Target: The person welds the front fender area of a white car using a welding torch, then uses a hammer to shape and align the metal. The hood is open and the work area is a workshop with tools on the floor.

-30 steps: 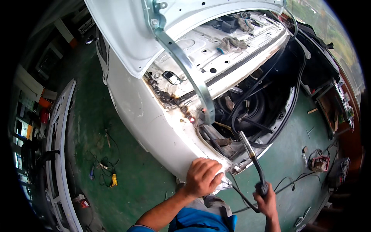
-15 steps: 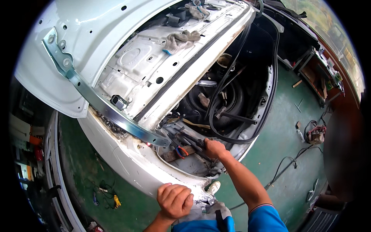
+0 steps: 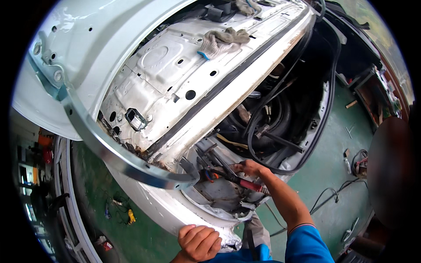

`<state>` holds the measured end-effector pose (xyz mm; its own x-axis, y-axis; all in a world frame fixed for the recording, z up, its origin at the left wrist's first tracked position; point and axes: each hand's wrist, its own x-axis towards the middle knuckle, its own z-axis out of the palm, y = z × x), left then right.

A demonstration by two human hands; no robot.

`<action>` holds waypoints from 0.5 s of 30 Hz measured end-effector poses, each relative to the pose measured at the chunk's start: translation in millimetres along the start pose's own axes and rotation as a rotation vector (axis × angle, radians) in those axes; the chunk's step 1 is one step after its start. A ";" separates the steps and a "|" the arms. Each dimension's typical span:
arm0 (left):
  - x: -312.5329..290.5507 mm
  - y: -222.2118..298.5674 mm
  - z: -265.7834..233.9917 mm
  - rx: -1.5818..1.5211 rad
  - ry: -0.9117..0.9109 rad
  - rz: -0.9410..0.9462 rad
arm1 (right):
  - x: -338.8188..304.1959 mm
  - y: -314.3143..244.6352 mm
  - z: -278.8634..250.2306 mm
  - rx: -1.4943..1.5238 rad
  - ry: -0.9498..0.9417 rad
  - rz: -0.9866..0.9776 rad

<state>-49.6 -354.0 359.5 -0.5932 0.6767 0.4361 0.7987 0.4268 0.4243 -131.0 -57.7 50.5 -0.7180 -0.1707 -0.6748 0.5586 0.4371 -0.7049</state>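
Observation:
My left hand (image 3: 199,242) is curled into a fist by the edge of the white car body (image 3: 169,204); what it may hold is hidden. Inside the opened rear corner, my right hand (image 3: 251,168) is closed among several tools, and I cannot make out what is in its fingers. Just below it lies a tool with a red handle (image 3: 252,184). Pliers with orange and blue grips (image 3: 211,175) are to the left of that hand. A dark bar-like tool (image 3: 218,157) is next to them. A curved bare-metal arm (image 3: 112,153) ends close to these tools.
Grey work gloves (image 3: 221,42) lie on the white rear panel (image 3: 151,83). A loose black rubber seal (image 3: 336,72) loops around the trunk, where a tire (image 3: 284,116) and a hammer (image 3: 280,141) sit. Cables (image 3: 331,193) and a yellow connector (image 3: 131,216) lie on the green floor.
The view has shifted, so the car appears moved. My right hand has shifted among the tools, and the red handle now shows below it. My left hand stays curled.

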 end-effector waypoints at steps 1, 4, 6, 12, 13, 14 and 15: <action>-0.8 2.2 0.2 0.044 -0.006 -0.012 | 18.5 -0.3 -3.4 -0.160 -0.067 0.043; -5.6 0.5 10.1 0.100 -0.033 -0.048 | 87.9 42.0 30.1 -0.355 -0.293 0.260; -9.4 1.3 9.2 0.134 -0.039 -0.075 | 111.8 58.6 62.0 -0.357 -0.426 0.175; 8.6 -6.6 21.9 0.104 -0.026 -0.027 | 129.2 105.8 60.7 -0.214 -0.141 0.074; 13.7 -5.9 18.3 0.105 -0.031 -0.035 | 111.5 100.0 57.9 -0.180 -0.030 0.004; 17.5 -0.7 5.1 0.161 0.031 -0.036 | 100.7 90.0 49.8 -0.126 0.061 -0.063; 11.5 2.4 3.0 0.181 0.035 -0.057 | 83.7 73.1 45.1 -0.091 0.111 -0.105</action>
<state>-54.2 -343.4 363.1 -0.6384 0.6285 0.4444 0.7671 0.5669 0.3002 -131.6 -79.9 -67.4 -0.8145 -0.1232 -0.5669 0.4419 0.5014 -0.7439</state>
